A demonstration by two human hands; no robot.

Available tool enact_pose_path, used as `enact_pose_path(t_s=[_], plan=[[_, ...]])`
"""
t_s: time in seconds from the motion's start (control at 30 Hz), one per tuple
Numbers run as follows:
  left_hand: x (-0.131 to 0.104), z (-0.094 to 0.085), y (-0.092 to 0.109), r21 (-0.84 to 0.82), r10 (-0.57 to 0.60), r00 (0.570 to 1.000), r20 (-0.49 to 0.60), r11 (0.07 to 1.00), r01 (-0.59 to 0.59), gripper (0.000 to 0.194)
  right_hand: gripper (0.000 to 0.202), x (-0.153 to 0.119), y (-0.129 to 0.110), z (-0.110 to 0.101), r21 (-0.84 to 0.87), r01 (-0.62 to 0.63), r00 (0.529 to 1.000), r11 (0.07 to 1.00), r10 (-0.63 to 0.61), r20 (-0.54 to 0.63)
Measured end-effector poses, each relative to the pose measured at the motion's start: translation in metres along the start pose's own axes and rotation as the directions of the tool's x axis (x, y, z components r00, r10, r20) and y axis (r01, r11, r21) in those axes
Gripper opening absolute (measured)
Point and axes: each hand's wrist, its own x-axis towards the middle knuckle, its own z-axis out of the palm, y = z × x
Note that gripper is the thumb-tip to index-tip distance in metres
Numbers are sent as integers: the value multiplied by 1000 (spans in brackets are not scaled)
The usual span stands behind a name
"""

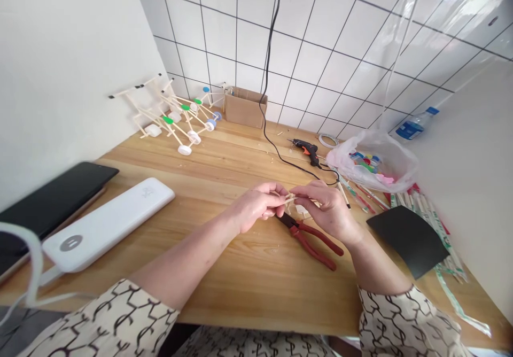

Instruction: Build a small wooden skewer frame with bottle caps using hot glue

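My left hand and my right hand meet over the middle of the table. Between their pinched fingertips is a short, thin wooden stick, gripped from both sides. Part of it is hidden by the fingers. Just below the hands lie pliers with red handles, their dark jaws partly under my left fingers. A small white piece shows behind my right fingers, too covered to name.
Stick models with bottle-cap wheels stand at the back left by a cardboard box. A glue gun and a plastic bag of caps lie beyond my right hand. A white power bank is left; a black sheet right.
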Motion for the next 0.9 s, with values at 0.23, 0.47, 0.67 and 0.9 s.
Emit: enact_pose_path(t_s=[0.23,0.47,0.67,0.9], plan=[[0,-1,-3,14,43,999,12,999,-43,7,17,0,0,1,3,-14,1000,1000,14,16],[0,-1,-4,6,68,998,-8,998,-68,12,17,0,-3,1,40,-29,999,999,28,28],[0,0,-5,-4,75,997,-22,997,-75,11,18,2,-6,0,64,-26,999,998,24,38],[1,-1,-6,-20,82,996,-33,996,-82,13,16,1,-6,-1,71,-6,999,997,2,54]])
